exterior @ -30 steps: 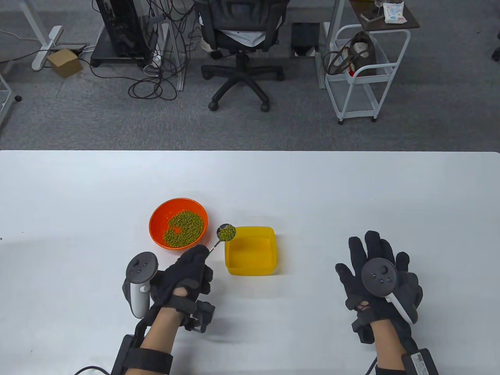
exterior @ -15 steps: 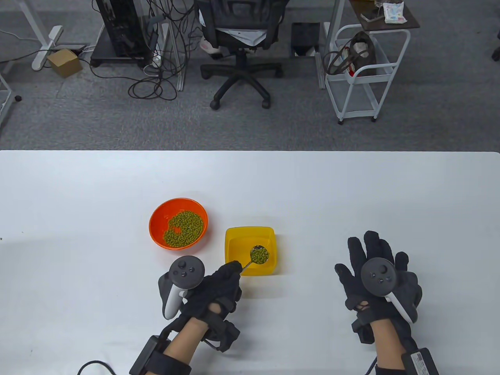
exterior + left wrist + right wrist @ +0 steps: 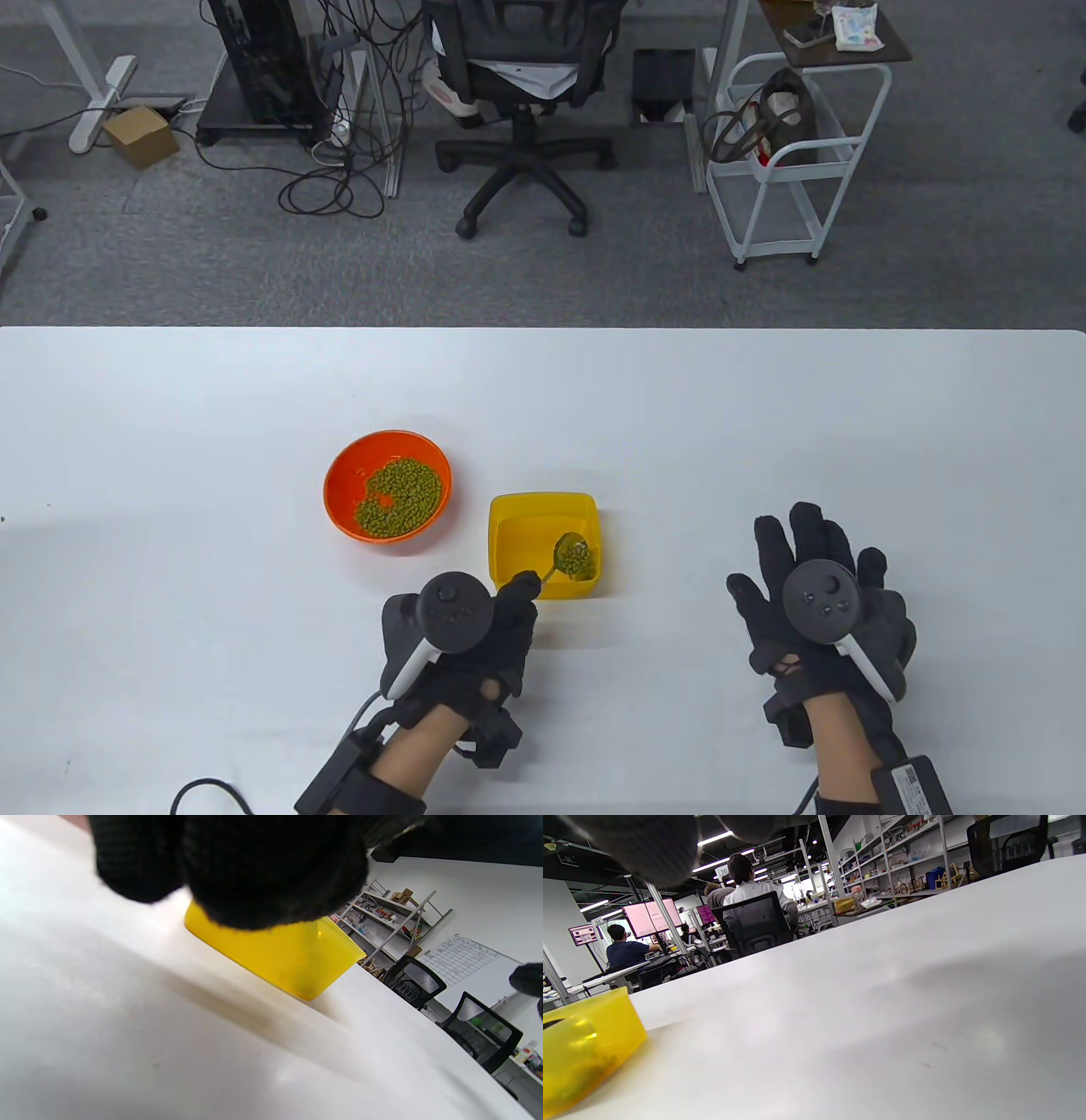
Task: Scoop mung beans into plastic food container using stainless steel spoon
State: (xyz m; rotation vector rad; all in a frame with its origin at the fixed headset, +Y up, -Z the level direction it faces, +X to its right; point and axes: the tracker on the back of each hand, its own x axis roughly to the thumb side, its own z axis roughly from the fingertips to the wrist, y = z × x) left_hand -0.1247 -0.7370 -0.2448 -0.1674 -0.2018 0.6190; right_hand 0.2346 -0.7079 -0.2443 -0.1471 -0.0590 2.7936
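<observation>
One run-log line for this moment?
left hand: holds spoon, tipping beans into yellow container | right hand: flat on table, idle

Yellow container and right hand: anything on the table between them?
Nothing: in the table view only bare white table separates the yellow container from the right hand.

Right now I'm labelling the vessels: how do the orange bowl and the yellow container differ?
The orange bowl is round; the yellow container is squarish. The bowl holds a wide heap of mung beans; the container holds only a small pile by its right wall. Both sit open on the table.
</observation>
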